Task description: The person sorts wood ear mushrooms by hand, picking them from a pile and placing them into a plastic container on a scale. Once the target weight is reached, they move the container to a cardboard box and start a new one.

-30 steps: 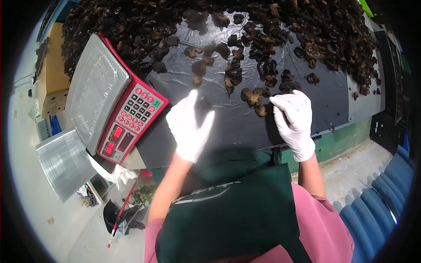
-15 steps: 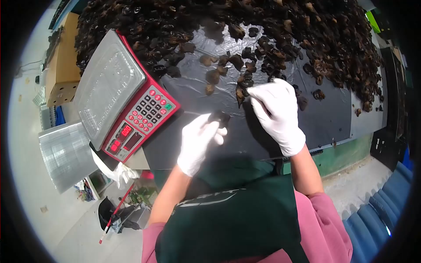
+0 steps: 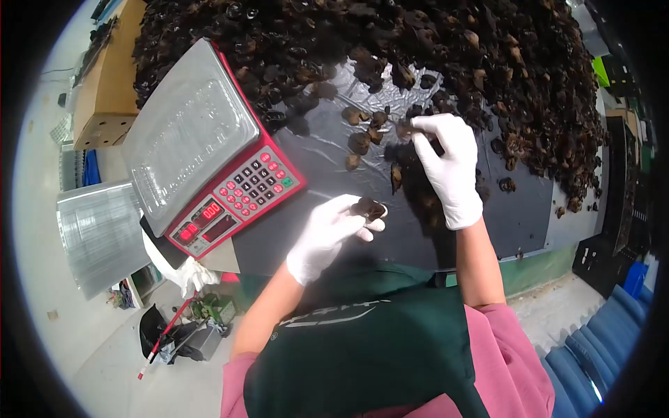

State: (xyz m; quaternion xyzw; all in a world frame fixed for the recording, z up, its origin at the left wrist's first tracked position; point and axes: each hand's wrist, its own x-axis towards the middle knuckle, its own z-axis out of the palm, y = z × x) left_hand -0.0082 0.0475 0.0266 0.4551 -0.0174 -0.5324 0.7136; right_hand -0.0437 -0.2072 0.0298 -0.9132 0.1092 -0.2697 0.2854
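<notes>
My left hand [image 3: 327,233], in a white glove, holds a dark, curled wood ear mushroom [image 3: 367,208] between thumb and fingers, above the near part of the black sheet [image 3: 313,167]. Farther forward and to the right, my gloved right hand [image 3: 449,164] is closed in a pinch. At its fingertips is a blurred brownish piece of wood ear mushroom [image 3: 404,130]. Below that hand, a narrow brown piece [image 3: 396,177] lies on the sheet. Several lighter brown pieces [image 3: 359,143] lie loose between the hands and the big pile.
A large heap of dark wood ear mushrooms [image 3: 446,56] covers the far side of the table. At the left stands a red digital scale [image 3: 279,174] with a grey pan [image 3: 195,132] and lit red digits. A cardboard box [image 3: 108,97] is behind it; blue ribbed material [image 3: 592,348] is at lower right.
My right hand has lifted a little away from the sheet, with a blurred piece at its fingertips. My left hand has turned and shifted right, showing its mushroom more clearly. The view has shifted slightly.
</notes>
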